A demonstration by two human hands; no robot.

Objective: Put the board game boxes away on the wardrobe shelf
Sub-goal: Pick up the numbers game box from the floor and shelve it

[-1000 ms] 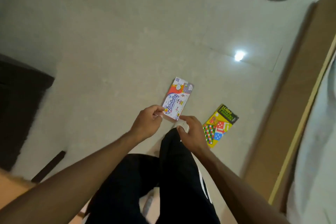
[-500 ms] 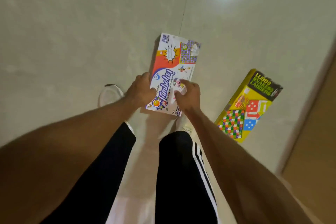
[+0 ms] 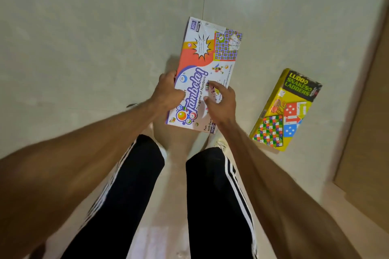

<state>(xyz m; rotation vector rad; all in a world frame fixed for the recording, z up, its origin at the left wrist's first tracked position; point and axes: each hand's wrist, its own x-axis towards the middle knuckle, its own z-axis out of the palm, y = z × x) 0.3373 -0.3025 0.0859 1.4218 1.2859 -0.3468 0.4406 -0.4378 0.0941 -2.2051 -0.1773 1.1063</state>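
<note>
While the Tambola box (image 3: 207, 63) is gripped by the left hand (image 3: 166, 92) (right hand (image 3: 223, 104): hold unclear), the Ludo box (image 3: 287, 109) is noted frame right, lengthwise up-frame, nearer the right.

Fingers of the left hand (image 3: 166, 94) hidden under the Tambola box (image 3: 207, 59), right hand (image 3: 221, 105) masking its lower print, grip there unclear, small lettering too fine to read, white shoe (image 3: 220, 144) mostly behind a trouser leg (image 3: 216, 195), wooden panel (image 3: 368, 122) cut by the right edge
</note>
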